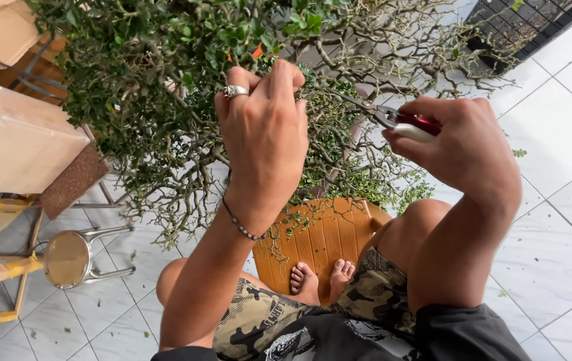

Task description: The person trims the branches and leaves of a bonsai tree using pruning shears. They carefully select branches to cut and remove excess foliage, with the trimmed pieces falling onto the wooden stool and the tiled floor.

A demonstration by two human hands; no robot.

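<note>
White tiled floor (560,140) all round, flecked with small green clippings. A large bonsai-like shrub (165,80) fills the upper view: dense small leaves on the left, many bare twisted twigs to the right and lower down. It stands on an orange slatted stand (322,237), itself littered with cut leaves; the person's bare feet rest on its near edge. Cardboard boxes (18,140) and a round metal stool (68,257) sit off to the left. Left hand (266,140), ringed and braceleted, reaches into the crown, fingers pressed together around a twig or sprig; exactly what they pinch is hidden by foliage. Right hand (460,150) grips red-handled pruning shears (406,124), fingers wrapped tight, blades pointing into the twigs just beside the left hand. Judging by the litter, trimming is well under way; the leafy left side looks mostly untouched.
</note>
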